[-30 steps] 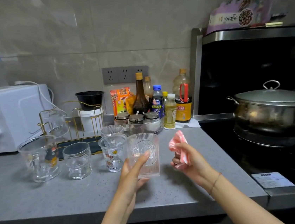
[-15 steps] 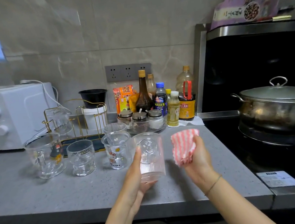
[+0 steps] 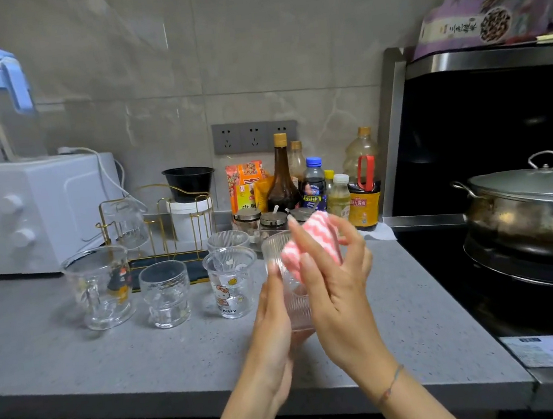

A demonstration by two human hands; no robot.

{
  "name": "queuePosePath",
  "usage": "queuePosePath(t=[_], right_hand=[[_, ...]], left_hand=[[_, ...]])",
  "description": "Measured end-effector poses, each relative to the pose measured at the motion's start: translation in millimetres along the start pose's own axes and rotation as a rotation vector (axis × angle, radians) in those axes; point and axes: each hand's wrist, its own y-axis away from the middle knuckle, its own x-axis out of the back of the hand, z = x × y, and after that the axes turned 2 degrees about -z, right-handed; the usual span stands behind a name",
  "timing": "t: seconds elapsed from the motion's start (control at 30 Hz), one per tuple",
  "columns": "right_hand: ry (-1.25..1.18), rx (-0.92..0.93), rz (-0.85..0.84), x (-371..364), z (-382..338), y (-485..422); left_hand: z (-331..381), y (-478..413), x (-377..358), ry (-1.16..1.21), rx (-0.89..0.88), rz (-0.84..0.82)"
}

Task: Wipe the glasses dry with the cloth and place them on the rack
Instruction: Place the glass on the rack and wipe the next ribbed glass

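Now the person's right hand (image 3: pixel 341 291), pinching the pink striped cloth (image 3: pixel 310 245), is closing the gap and pressing it onto the rim of the ribbed glass (image 3: pixel 275 252) gripped upright by the left hand (image 3: pixel 273 316) above the counter (image 3: pixel 113 359), so wiping is likely beginning.

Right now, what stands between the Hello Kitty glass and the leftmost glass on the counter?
A short textured glass, upright on the counter, in the head view.

Place: home kitchen | Right: black stove (image 3: pixel 446 259) carrying a lidded steel pot (image 3: pixel 527 215), range hood (image 3: pixel 492 59) above | Far: grey tiled wall, row of sockets (image 3: pixel 254 136), sauce and oil bottles (image 3: pixel 282 181) | Left: white countertop oven (image 3: pixel 28 217) | Near: grey speckled desk (image 3: pixel 113 359) with drinking glasses (image 3: pixel 165 292)
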Motion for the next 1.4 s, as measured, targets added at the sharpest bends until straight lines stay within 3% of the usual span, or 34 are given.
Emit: queuePosePath(t=[0.2,0.4,0.6,0.93,1.17,1.27,1.4], right_hand=[[-0.290,-0.103,-0.091,3,-1,-5],[-0.096,0.226,-0.142,-1,-3,6],[0.124,0.436,-0.185,0,16,34],[0.034,0.170,-0.142,17,-10,-11],[0.116,0.326,-0.206,6,-10,15],[0.154,0.368,-0.207,4,-7,26],[0.076,0.343,-0.171,8,-9,12]], left_hand=[[7,1,0,0.017,-0.024,0.058],[21,2,7,0.040,-0.027,0.039],[32,3,14,0.155,0.082,-0.032],[21,6,6,0.074,0.003,-0.106],[35,6,5,0.165,0.001,-0.081],[43,7,3,0.241,0.042,-0.142],[42,6,2,0.248,0.054,-0.179]])
